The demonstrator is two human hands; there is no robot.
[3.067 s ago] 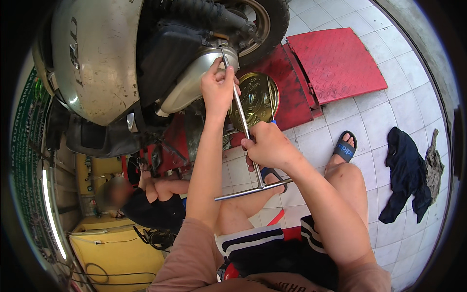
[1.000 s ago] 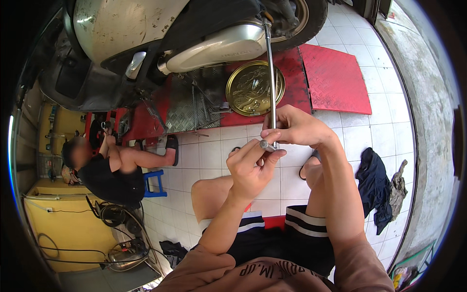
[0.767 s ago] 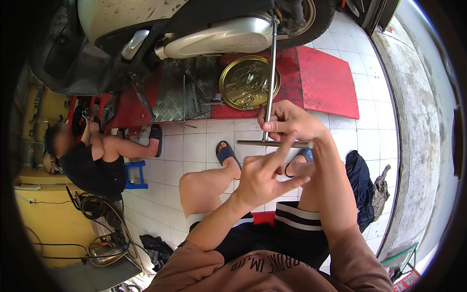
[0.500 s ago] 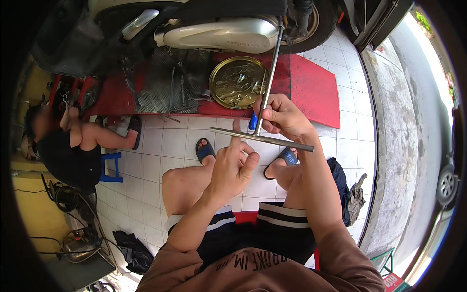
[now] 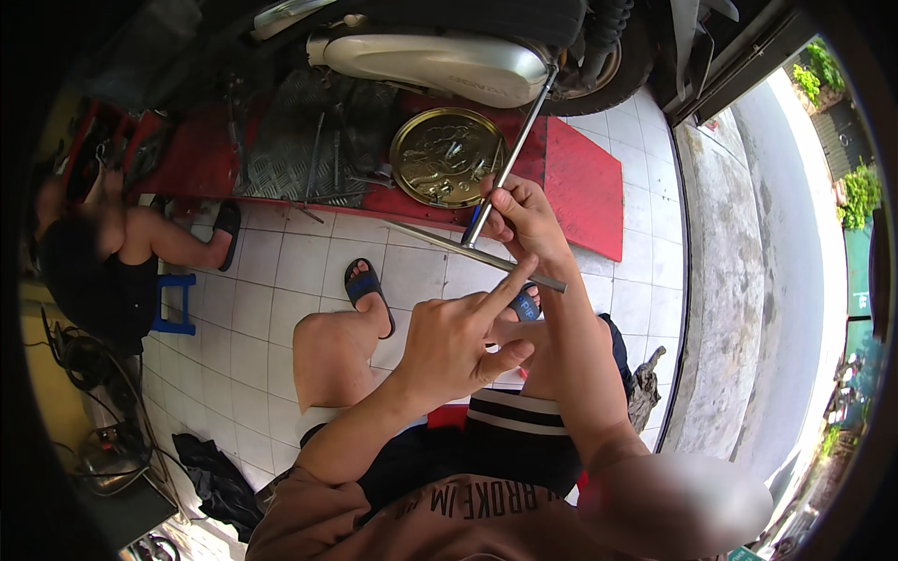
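- Head view: the T-wrench [image 5: 514, 145] slants from near the centre toward 1 o'clock, its far end at the 3 o'clock end of the scooter's [image 5: 496, 21] silver cover [image 5: 430, 70].
- The right hand [image 5: 526, 220], near the centre, pinches the wrench's stem between thumb and fingers, close to the crossbar [image 5: 478, 255].
- The left hand [image 5: 456, 346], toward 6 o'clock, grips nothing: index finger stretched to the crossbar's 4 o'clock end, thumb apart, other fingers curled. Whether it pushes cannot be told.
- The wrench looks seated, but its tip is hidden; how loose anything is cannot be told.
- The cover is in place.
- Small parts [image 5: 455, 150] lie in the tray [image 5: 397, 161] at 12 o'clock, on the red bench [image 5: 201, 173]; some pieces seem already off, how many remain does not show.
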